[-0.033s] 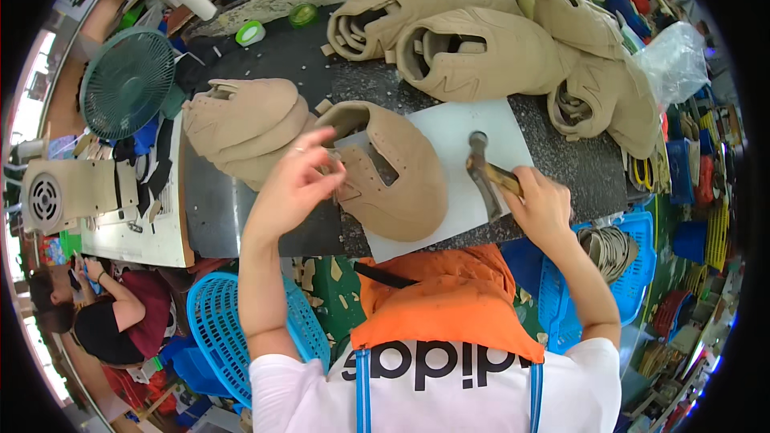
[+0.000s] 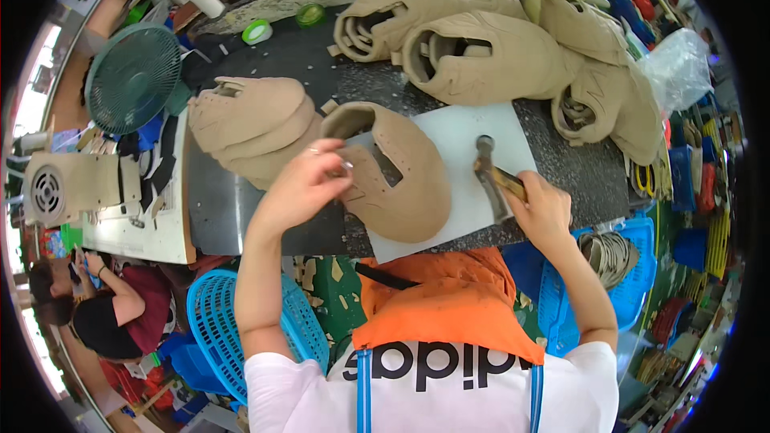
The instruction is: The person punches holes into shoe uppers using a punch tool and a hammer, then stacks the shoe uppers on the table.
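A tan shoe upper [image 2: 421, 204] lies on a white sheet [image 2: 473, 124] in front of me, with a row of small holes beside its opening. Over its left side is my left hand [image 2: 309, 180], its fingers pinched on a small shiny metal piece whose kind is blurred. My right hand [image 2: 547, 208] grips the wooden handle of a hammer [image 2: 507, 181]. The hammer's metal head is over the white sheet, to the right of the upper. More tan uppers [image 2: 253, 116] are stacked to the left, partly behind my left hand.
Several tan uppers [image 2: 493, 56] are piled on the far right of the dark table [image 2: 220, 208]. A green fan [image 2: 132, 78] stands at the left. Blue baskets [image 2: 216, 321] flank me below the table edge. Another person [image 2: 120, 313] sits at the lower left.
The fingers of my left hand have drawn closer together. My right hand still holds the hammer in nearly the same place; the whole view has shifted slightly.
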A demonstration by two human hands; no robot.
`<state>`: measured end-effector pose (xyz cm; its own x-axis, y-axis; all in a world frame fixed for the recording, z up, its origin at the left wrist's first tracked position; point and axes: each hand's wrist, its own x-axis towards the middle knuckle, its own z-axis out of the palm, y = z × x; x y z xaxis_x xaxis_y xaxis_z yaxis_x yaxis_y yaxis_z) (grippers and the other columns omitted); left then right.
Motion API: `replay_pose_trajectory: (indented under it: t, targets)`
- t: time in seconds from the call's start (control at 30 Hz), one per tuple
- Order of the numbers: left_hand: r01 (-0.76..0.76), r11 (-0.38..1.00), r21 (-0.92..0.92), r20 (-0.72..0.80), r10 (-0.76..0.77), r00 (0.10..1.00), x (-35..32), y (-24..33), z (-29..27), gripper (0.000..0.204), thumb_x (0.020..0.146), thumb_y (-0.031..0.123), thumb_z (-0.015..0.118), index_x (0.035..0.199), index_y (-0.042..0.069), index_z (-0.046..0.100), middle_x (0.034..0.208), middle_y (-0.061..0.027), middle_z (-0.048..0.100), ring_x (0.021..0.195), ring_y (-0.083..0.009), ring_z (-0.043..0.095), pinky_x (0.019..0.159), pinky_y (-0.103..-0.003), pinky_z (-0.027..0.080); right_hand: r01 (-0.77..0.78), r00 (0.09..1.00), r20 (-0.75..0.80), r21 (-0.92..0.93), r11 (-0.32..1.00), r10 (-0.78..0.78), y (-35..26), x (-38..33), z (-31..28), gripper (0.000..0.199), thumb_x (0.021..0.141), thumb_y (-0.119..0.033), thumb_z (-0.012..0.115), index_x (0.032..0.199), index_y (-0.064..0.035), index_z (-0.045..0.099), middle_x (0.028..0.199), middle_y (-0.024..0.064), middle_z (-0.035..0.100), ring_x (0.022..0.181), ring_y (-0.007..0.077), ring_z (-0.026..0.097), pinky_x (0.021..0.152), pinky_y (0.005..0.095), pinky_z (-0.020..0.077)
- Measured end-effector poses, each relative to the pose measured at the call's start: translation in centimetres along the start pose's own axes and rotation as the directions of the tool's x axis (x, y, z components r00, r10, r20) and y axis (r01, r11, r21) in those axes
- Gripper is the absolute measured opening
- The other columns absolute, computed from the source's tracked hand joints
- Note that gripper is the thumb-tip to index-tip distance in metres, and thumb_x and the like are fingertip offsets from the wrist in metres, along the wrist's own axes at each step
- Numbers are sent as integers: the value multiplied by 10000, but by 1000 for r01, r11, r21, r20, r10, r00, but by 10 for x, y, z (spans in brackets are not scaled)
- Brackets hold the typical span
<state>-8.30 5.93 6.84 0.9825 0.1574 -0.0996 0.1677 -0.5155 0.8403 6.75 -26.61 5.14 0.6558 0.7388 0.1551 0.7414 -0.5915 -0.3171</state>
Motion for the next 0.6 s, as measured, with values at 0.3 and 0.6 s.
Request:
replay_pose_trajectory:
  t: [0.3,0.6]
  targets:
    - [17,947,320,-515,158,843,-21,35,-127,83,787,45,611,810,-19,564,893,-26,512,646,-86,487,596,-223,391,-194,971,-121,99,976,206,25,-7,24,242,725,-119,643,935,-65,535,730,137,601,677,344,595,587,395,457]
    - [-333,940,-76,-616,218,757,-58,0,-143,98,752,44,640,814,-24,608,1080,-47,485,855,-138,561,766,-263,422,-74,981,-184,-27,997,68,24,-6,17,243,743,-144,657,913,-37,521,784,133,530,710,332,554,599,407,430]
